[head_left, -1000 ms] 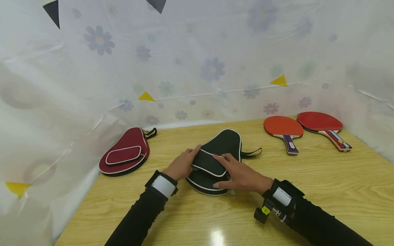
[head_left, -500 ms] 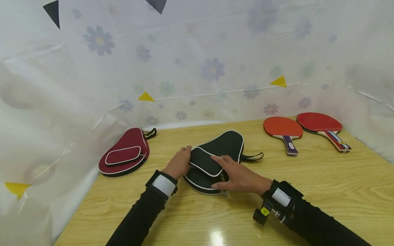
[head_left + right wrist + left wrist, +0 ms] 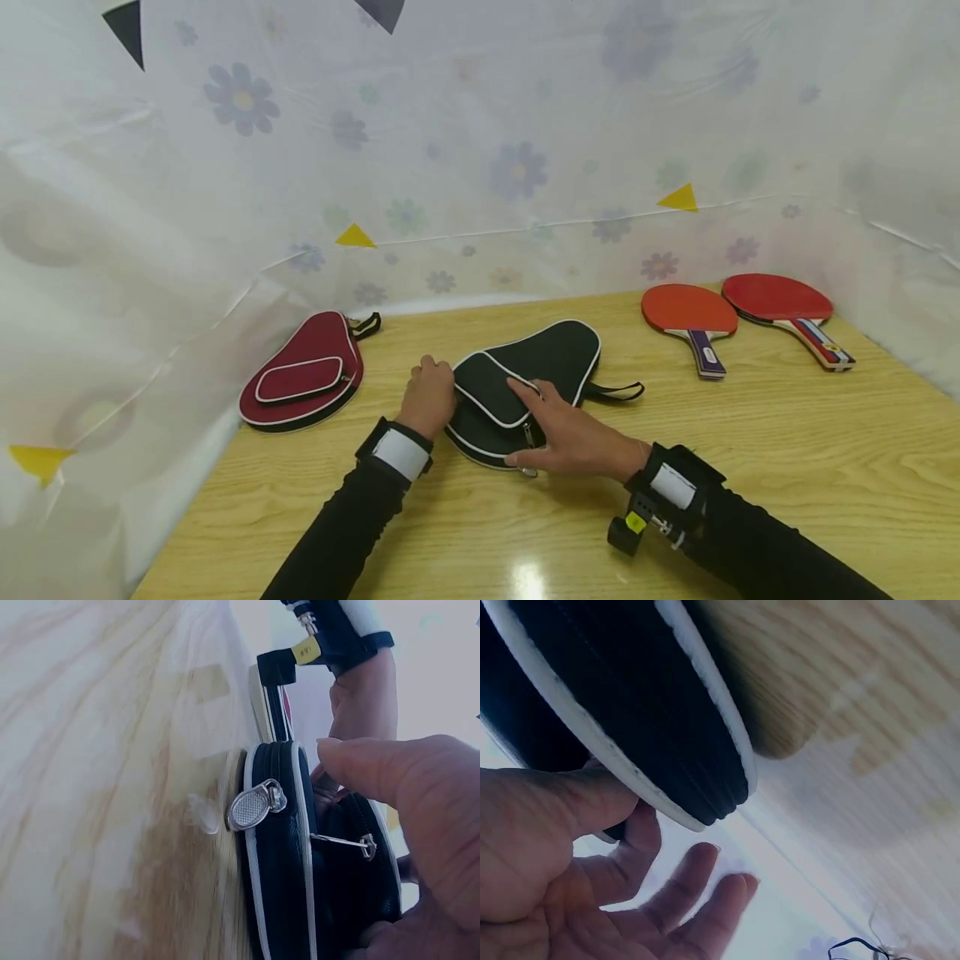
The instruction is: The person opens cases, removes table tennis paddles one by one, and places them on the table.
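Observation:
A black table tennis bat case with white piping lies on the table in the head view, its front pocket facing up. My left hand is at the case's left edge; in the left wrist view its thumb and index finger pinch the pocket's edge, the other fingers loosely bent. Spread across the pocket's right part is my right hand, fingers on the pocket and thumb near the lower rim. In the right wrist view a zipper pull hangs on the case's side, and a smaller pull on the pocket.
A dark red bat case lies at the left. At the back right are an orange-red bat and a red bat. A wrist strap extends from the black case. Flowered white sheeting surrounds the wooden table.
My left hand has moved left from the pocket's upper edge to the case's left edge. The black case has turned slightly and its lower end has shifted left. The right hand has shifted slightly left.

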`<state>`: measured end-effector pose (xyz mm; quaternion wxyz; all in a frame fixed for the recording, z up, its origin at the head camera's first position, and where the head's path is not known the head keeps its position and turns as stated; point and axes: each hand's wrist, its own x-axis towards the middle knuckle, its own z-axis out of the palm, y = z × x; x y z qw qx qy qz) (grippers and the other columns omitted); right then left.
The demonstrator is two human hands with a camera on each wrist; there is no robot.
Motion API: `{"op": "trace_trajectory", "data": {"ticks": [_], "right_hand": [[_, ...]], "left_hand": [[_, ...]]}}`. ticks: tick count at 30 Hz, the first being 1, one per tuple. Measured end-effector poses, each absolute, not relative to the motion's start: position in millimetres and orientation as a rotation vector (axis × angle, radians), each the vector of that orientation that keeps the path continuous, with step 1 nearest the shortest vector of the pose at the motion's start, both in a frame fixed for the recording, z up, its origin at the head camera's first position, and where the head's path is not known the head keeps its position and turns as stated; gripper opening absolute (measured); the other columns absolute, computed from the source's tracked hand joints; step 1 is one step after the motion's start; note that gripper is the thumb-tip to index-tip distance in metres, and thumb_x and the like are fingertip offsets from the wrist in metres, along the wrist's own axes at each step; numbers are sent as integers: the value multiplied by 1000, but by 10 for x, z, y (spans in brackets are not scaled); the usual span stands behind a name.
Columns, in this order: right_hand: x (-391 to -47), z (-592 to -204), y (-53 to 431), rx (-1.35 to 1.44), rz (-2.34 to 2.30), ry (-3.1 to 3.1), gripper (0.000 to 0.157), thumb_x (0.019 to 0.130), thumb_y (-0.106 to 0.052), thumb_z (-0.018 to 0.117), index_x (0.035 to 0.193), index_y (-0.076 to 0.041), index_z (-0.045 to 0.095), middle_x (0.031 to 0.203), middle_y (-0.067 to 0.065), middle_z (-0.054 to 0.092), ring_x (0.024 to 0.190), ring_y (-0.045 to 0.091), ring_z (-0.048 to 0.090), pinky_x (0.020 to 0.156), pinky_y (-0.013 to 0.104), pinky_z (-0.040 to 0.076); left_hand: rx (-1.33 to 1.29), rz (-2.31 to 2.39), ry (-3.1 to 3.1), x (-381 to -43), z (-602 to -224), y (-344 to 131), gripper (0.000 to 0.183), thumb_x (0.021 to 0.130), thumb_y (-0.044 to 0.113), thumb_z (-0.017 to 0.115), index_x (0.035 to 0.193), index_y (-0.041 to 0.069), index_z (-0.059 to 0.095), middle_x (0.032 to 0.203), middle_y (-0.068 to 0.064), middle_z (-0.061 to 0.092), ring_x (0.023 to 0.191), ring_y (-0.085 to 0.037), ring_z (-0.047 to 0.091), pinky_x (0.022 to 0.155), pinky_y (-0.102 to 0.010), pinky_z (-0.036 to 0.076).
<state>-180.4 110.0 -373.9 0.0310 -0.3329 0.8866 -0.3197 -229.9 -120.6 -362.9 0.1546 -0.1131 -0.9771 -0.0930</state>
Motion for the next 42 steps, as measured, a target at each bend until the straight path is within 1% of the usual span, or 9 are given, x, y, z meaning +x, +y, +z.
{"op": "trace_trajectory", "data": {"ticks": [3, 10, 15, 18, 23, 29, 34, 39, 42], "right_hand": [[-1793, -3728, 1112, -996, -1007, 2736, 93, 94, -41, 71, 160, -4, 18, 156, 29, 25, 133, 41, 47, 101, 54, 45], [-1732, -3689, 1146, -873, -1042, 2785, 89, 96, -38, 69, 159, -1, 20, 153, 27, 37, 136, 39, 46, 104, 54, 43], [-1684, -3694, 1156, -942, -1001, 2826, 89, 94, -37, 72, 159, -1, 23, 151, 25, 42, 135, 38, 48, 103, 53, 44], [-1668, -3693, 1169, -994, -996, 2815, 88, 94, -36, 72, 159, 0, 23, 155, 23, 38, 140, 39, 42, 107, 55, 41], [-1654, -3683, 1162, -992, -989, 2763, 90, 93, -39, 72, 159, -2, 24, 158, 24, 33, 144, 42, 35, 110, 58, 36], [-1650, -3693, 1122, -994, -947, 2762, 92, 93, -43, 72, 160, -5, 23, 157, 27, 33, 145, 44, 34, 110, 60, 36], [-1649, -3695, 1087, -1010, -922, 2774, 92, 93, -46, 70, 161, -7, 22, 157, 28, 33, 144, 45, 34, 109, 60, 38], [-1645, -3713, 1067, -1110, -908, 2800, 89, 94, -40, 71, 159, -3, 24, 152, 31, 38, 141, 47, 37, 106, 60, 40], [-1644, -3729, 1059, -1170, -889, 2828, 87, 94, -38, 71, 158, 0, 25, 148, 32, 43, 139, 48, 40, 105, 61, 41]], "left_hand": [[-305, -318, -2819, -2234, -3612, -1197, 19, 89, 6, 74, 90, -11, 64, 91, -24, 54, 85, -40, 58, 73, -51, 55], [-271, -472, -2917, -2062, -3563, -1118, 27, 93, 12, 70, 101, -14, 65, 92, -23, 61, 86, -36, 64, 73, -48, 56], [-378, -438, -2899, -1981, -3539, -1096, 22, 92, 10, 71, 88, -12, 69, 88, -23, 62, 80, -33, 63, 69, -46, 54], [-428, -436, -2895, -1967, -3532, -1085, 21, 92, 9, 70, 90, -13, 70, 91, -25, 61, 82, -34, 62, 71, -46, 53], [-429, -437, -2919, -2020, -3556, -1106, 25, 94, 9, 68, 101, -15, 70, 97, -26, 59, 89, -37, 59, 75, -50, 53], [-441, -427, -2949, -2138, -3604, -1174, 22, 94, 9, 65, 91, -12, 71, 95, -25, 56, 87, -37, 54, 72, -51, 53], [-510, -400, -2941, -2200, -3599, -1222, 19, 95, 6, 63, 87, -10, 70, 92, -24, 55, 86, -37, 51, 76, -52, 50], [-545, -347, -2949, -2248, -3590, -1218, 19, 96, 5, 61, 88, -11, 69, 92, -24, 54, 88, -37, 48, 78, -51, 48], [-520, -308, -2981, -2273, -3585, -1205, 20, 97, 7, 60, 93, -11, 69, 96, -23, 52, 90, -36, 46, 75, -51, 50]]}}
